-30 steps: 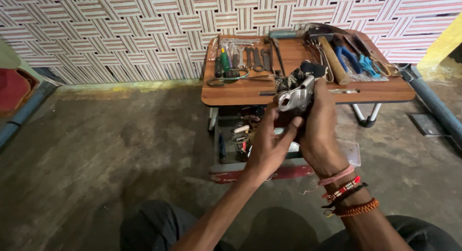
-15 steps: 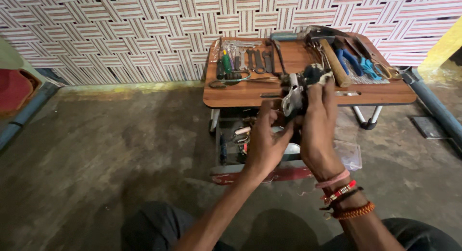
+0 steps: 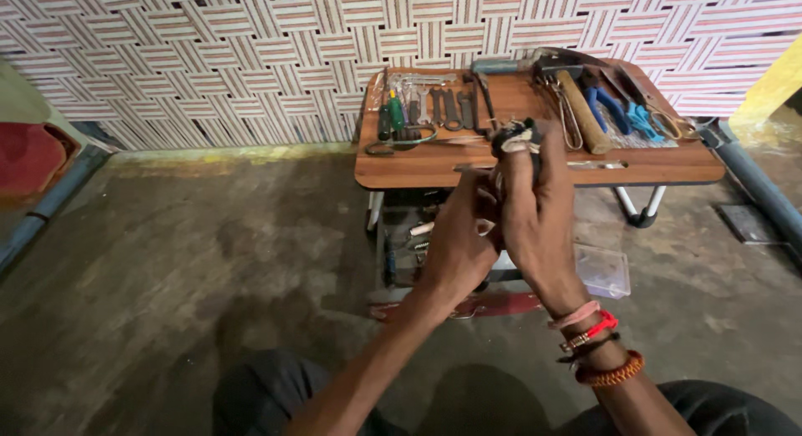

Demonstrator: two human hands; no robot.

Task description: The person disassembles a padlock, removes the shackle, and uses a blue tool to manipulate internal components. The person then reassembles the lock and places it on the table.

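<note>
**Both hands closing around a small metal part, lifted in front of the table**

Nearest the camera, the person's dark-trousered knees are showing at the bottom edge. Above them the right hand (image 3: 535, 223), with bands on its wrist, is wrapping tightly around a small metal part (image 3: 515, 138), and the left hand (image 3: 459, 244) is pressing against it, fingers curled onto the same piece. Compared with a second ago, more of the part is disappearing inside the grip; only a dark and silvery tip is poking out above the fingers, so its shape is hard to tell. It is being held in the air, just before the low wooden table (image 3: 418, 173). Farther back, a hammer (image 3: 581, 110) and blue-handled pliers (image 3: 614, 106) are lying on top.
</note>
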